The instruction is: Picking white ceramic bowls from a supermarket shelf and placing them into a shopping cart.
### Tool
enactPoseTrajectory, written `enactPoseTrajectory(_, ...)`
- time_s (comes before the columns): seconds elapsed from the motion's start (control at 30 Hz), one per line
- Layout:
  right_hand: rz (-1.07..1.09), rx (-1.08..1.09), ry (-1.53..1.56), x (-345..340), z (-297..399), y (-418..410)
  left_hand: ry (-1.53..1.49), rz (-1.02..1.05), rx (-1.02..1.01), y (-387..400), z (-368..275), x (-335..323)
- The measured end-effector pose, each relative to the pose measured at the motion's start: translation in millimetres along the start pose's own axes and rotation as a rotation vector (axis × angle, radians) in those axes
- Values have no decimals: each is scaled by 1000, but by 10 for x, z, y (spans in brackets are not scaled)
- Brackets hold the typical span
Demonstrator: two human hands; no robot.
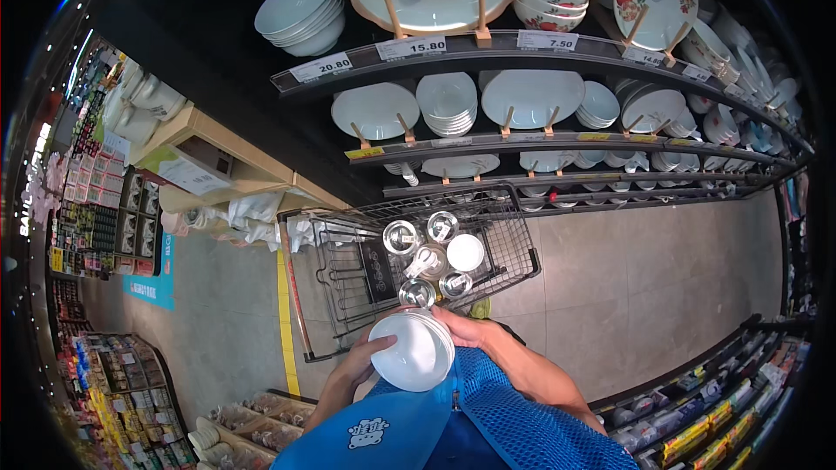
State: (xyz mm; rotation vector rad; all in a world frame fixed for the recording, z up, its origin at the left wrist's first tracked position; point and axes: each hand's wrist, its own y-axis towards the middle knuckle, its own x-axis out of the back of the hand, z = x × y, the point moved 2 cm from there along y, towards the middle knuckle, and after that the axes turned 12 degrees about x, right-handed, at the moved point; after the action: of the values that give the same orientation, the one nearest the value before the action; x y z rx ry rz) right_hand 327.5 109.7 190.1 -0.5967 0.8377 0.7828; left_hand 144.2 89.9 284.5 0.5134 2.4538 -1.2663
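Observation:
A stack of several white bowls point(411, 356) is held close in front of my blue vest. My left hand point(362, 358) grips the stack's left side, its thumb over the rim of the top bowl. On the right side, my right hand point(460, 328) supports the stack, with its fingers partly hidden behind it. Just beyond the bowls stands a wire shopping cart point(516, 261). In it are several clear glass containers point(401, 237), a round white item point(466, 252) and a white object point(423, 262) on top of one container.
Ahead, a dark shelf point(457, 55) carries plates on wooden stands, stacked bowls point(302, 13) and price tags. To the left is a light wooden display unit point(196, 137). Packaged goods point(712, 424) line a low shelf at lower right. Grey tiled floor point(653, 267) extends right of the cart.

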Motion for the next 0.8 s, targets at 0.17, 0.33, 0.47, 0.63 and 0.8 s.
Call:
enactPoseTrajectory(0.17, -38, -232, -118, -236, 202, -220, -37, -178, 205, -76, 206, -81)
enactPoseTrajectory(0.33, -91, -228, -688, -388, 453, -377, -176, -254, 209, -87, 579, -76)
enactPoseTrajectory(0.47, -152, -92, -901, -132, 239, -424, -219, -338, 270, -71, 692, -154)
enactPoseTrajectory(0.63, -275, -47, -1208, -203, 506, -499, -209, -439, 280, 73, 832, -128)
enactPoseTrajectory(0.8, -300, -18, -798, -77, 580, -599, -245, -422, 244, 283, 714, -13)
